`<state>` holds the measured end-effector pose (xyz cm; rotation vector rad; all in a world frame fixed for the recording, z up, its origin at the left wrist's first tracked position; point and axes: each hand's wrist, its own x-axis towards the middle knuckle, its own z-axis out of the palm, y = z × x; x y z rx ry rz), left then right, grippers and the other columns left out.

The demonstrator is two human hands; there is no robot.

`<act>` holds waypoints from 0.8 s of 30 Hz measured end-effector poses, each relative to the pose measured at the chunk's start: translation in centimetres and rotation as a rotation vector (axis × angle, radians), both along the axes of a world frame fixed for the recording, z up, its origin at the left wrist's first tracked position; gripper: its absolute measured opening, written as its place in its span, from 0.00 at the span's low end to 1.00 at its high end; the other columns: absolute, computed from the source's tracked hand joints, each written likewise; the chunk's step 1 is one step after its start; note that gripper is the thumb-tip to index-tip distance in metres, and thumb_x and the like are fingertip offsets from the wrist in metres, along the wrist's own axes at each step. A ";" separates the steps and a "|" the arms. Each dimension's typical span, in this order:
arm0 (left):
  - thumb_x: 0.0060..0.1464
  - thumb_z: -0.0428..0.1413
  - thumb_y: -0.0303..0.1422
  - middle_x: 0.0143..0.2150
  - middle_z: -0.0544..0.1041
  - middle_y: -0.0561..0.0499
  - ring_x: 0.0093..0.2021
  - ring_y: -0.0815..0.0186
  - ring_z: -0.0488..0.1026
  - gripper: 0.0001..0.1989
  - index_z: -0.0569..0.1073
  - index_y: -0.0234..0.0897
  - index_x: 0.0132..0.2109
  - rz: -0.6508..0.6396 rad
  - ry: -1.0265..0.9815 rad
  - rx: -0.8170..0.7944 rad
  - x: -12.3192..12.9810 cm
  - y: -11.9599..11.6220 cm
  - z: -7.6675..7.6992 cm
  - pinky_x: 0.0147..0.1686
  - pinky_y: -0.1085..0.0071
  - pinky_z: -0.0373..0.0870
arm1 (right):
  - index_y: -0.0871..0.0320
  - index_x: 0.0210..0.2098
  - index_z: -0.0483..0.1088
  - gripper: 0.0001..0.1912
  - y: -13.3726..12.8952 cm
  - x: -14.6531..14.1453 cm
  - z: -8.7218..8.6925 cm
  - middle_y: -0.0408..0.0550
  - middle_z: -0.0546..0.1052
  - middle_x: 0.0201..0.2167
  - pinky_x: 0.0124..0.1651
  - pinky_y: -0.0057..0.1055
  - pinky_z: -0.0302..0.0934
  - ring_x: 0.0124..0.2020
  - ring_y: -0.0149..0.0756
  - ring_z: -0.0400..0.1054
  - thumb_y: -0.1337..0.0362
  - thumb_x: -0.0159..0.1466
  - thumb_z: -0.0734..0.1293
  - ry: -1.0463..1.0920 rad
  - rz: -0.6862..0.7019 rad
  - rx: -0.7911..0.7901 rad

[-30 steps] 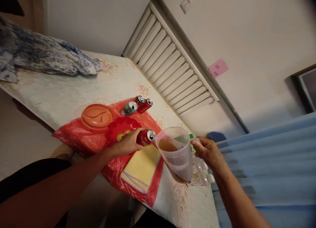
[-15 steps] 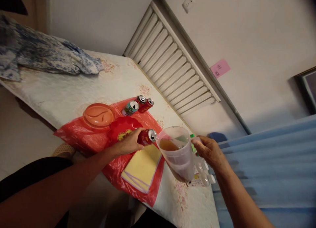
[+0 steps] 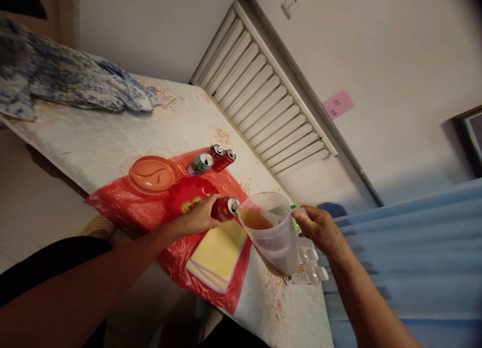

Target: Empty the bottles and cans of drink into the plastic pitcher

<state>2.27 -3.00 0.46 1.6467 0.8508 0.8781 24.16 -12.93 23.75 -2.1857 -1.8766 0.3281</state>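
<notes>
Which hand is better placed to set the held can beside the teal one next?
Left, I'd judge. The left hand holds the red can and is nearer the teal can; the right hand is taken up with the tilted pitcher, farther from that spot.

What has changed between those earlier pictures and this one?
The right hand has tipped the plastic jug slightly further toward the red can; amber liquid now shows at the jug's pouring edge, apparently running into the can. Nothing was taken up or let go. The left hand still grips the can; the orange dish and yellow cloth stayed put.
</notes>
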 end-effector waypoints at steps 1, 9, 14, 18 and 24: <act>0.39 0.60 0.29 0.48 0.77 0.50 0.47 0.55 0.75 0.32 0.66 0.43 0.55 -0.004 -0.007 -0.003 0.0 0.0 0.0 0.42 0.64 0.69 | 0.58 0.23 0.67 0.27 0.0 0.0 0.0 0.43 0.64 0.20 0.26 0.27 0.57 0.24 0.33 0.59 0.39 0.60 0.63 -0.011 -0.005 -0.003; 0.39 0.59 0.27 0.48 0.77 0.49 0.47 0.56 0.74 0.31 0.66 0.42 0.55 -0.024 -0.042 0.006 -0.1 0.0 0.1 0.40 0.66 0.68 | 0.60 0.25 0.71 0.27 0.1 0.1 0.0 0.44 0.67 0.21 0.27 0.29 0.59 0.25 0.34 0.62 0.40 0.60 0.62 -0.042 -0.018 -0.016; 0.39 0.59 0.26 0.48 0.77 0.50 0.47 0.56 0.75 0.30 0.67 0.41 0.53 -0.013 -0.043 0.016 0.0 0.0 -0.1 0.41 0.66 0.69 | 0.60 0.25 0.72 0.27 0.1 0.2 0.1 0.45 0.68 0.20 0.27 0.29 0.60 0.25 0.35 0.62 0.41 0.60 0.63 -0.053 -0.023 -0.012; 0.39 0.59 0.26 0.48 0.77 0.50 0.47 0.56 0.75 0.30 0.67 0.41 0.53 -0.013 -0.041 0.018 0.0 0.1 0.0 0.41 0.65 0.70 | 0.60 0.25 0.72 0.27 0.0 0.2 0.1 0.45 0.68 0.20 0.26 0.29 0.60 0.25 0.35 0.63 0.41 0.59 0.63 -0.054 -0.021 -0.006; 0.39 0.59 0.26 0.48 0.77 0.49 0.48 0.55 0.75 0.30 0.67 0.41 0.53 -0.011 -0.031 0.003 0.0 0.0 0.0 0.42 0.65 0.70 | 0.58 0.23 0.69 0.27 -0.1 -0.1 0.3 0.44 0.66 0.20 0.27 0.30 0.59 0.25 0.35 0.62 0.39 0.59 0.62 -0.069 -0.032 -0.022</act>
